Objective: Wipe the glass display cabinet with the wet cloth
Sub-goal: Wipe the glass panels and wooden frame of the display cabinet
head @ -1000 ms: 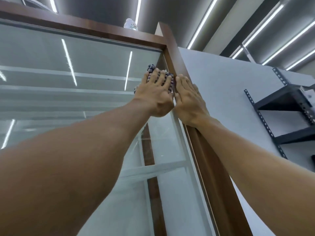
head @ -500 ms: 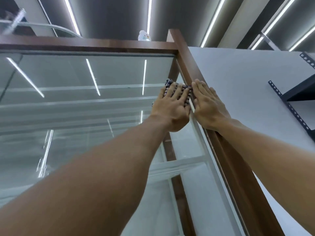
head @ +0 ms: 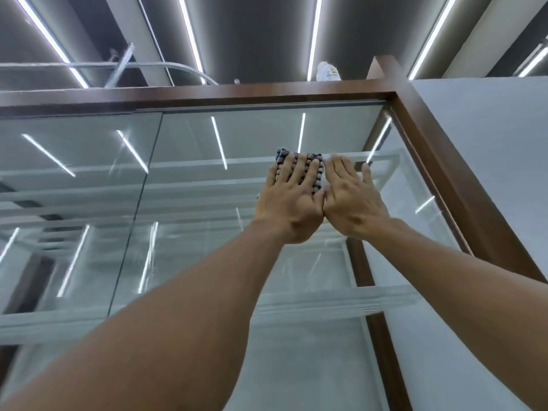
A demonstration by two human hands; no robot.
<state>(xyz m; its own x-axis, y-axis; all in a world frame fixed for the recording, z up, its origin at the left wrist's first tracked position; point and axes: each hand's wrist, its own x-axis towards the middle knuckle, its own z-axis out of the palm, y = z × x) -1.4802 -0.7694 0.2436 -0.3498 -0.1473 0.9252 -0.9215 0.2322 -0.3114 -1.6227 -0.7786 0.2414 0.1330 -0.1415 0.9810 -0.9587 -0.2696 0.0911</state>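
The glass display cabinet rises in front of me, its panes set in a dark brown wooden frame. My left hand presses a folded blue-and-white checked cloth flat against the glass high up, fingers straight and spread over it. Most of the cloth is hidden under that hand. My right hand lies flat on the glass just to the right of it, fingers straight, thumb side touching the left hand. It holds nothing.
A clear plastic bottle stands on top of the cabinet near its right corner. A white wall runs along the cabinet's right side. Glass shelves show inside, and ceiling strip lights reflect in the panes.
Both hands have slid left along the glass, away from the right frame post. The right hand has left the wooden post and now lies on the glass. The view has tilted up.
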